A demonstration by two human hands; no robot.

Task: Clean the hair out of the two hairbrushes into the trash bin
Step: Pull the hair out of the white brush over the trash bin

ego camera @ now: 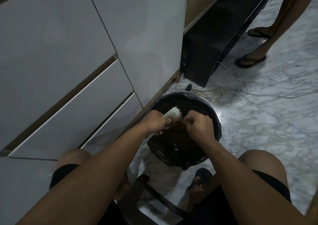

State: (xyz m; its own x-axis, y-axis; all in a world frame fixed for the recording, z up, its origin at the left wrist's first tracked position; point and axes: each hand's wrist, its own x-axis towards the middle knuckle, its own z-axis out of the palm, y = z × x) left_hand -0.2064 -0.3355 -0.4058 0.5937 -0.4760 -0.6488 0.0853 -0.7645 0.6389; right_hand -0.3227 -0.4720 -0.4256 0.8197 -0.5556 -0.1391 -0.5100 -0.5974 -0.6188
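Observation:
A pale hairbrush [173, 113] with light bristles is held over the round black trash bin [214, 121], which has a dark liner. My left hand [155, 122] is wrapped around the brush's handle, with the head pointing up and to the right. My right hand [199, 125] is just to the right of the brush, fingers pinched at a dark clump of hair [177, 124] by the bristles. Only one hairbrush is in view.
White cabinet doors and drawers [68, 69] stand at the left, close to the bin. A dark stool [151, 197] sits between my knees. Pale cables [223, 92] lie on the marble floor. Another person's sandalled feet [251, 60] stand at the upper right, next to a dark panel [215, 40].

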